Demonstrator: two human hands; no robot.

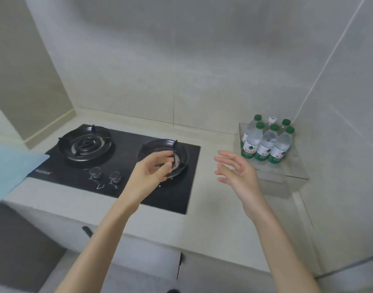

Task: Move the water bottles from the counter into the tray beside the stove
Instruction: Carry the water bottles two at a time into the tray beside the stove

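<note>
Six water bottles (267,142) stand packed in the far end of the clear tray (287,180), right of the stove (173,197). Our left hand (154,172) is loosely curled, our right hand (240,174) spread, both empty. A stray brush against the tray could topple the cluster.

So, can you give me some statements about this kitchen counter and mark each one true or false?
1. The water bottles stand upright in the clear tray. True.
2. The right hand grips a bottle. False: it is open and holds nothing.
3. The tray sits left of the stove. False: it sits to the stove's right, in the corner.
4. One bottle has a white cap. True.
5. The left hand holds nothing. True.
</note>
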